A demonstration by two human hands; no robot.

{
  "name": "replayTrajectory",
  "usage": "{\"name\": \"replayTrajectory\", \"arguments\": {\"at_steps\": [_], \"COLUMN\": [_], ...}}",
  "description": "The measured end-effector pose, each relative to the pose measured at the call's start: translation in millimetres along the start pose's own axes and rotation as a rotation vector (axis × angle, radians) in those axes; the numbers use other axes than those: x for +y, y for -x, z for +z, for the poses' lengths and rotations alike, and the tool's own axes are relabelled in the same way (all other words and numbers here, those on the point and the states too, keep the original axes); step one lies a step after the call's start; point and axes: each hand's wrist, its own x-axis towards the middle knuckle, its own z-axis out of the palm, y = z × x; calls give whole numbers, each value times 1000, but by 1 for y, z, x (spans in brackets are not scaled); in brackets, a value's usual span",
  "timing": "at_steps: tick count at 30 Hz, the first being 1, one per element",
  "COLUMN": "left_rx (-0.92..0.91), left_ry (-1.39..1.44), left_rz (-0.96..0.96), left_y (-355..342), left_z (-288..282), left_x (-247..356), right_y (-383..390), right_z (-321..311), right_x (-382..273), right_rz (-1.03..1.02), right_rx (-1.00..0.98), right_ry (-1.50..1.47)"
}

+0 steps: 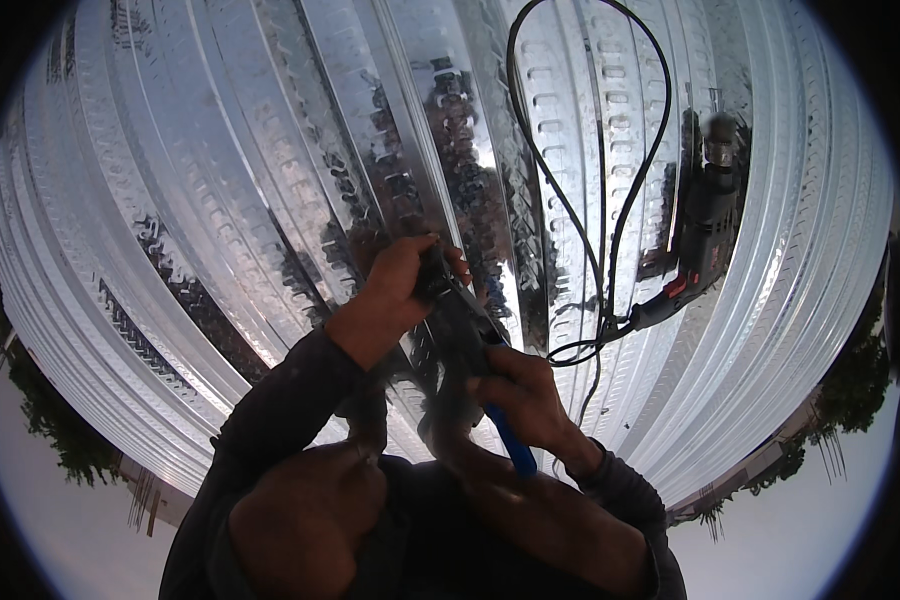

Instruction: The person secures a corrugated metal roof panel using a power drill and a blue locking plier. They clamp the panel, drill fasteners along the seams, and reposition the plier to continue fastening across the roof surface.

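My left hand [402,278] is closed around the dark metal head of a hand tool [462,318], pressing it down on a shiny ribbed metal sheet [270,180]. Lower down, my right hand [526,392] grips the tool's blue handle [511,446]. The tool runs slantwise between both hands, and its tip is hidden under my left fingers. Both forearms wear dark sleeves.
A black electric drill [705,232] with a red trigger lies on the sheet to the right, apart from my hands. Its black cord [582,240] loops up and back across the ribs. Trees [850,390] and pale sky show past the sheet's edges.
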Motion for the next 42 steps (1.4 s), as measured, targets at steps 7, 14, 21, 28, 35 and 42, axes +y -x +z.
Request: {"name": "replayTrajectory", "arguments": {"at_steps": [7, 14, 21, 28, 35, 42], "left_rx": [9, -232, -431, -509, -317, -491], "left_ry": [32, -226, -186, -908, -107, 168], "left_rz": [-1, 141, 29, 503, 65, -85], "left_y": [9, 53, 32, -11, 2, -9], "left_z": [7, -21, -56, -138, -121, -126], "left_x": [-4, -69, -117, -150, -159, -159], "right_y": [-4, -13, -11, -24, -39, -49], "right_z": [12, 13, 33, 40, 54, 46], "right_x": [-3, -11, -13, 21, 51, 64], "right_rz": [-45, 32, -42, -132, -369, -427], "right_rx": [66, 105, 278, 386, 643, 647], "right_ry": [97, -16, 409, 794, 795, 681]}}
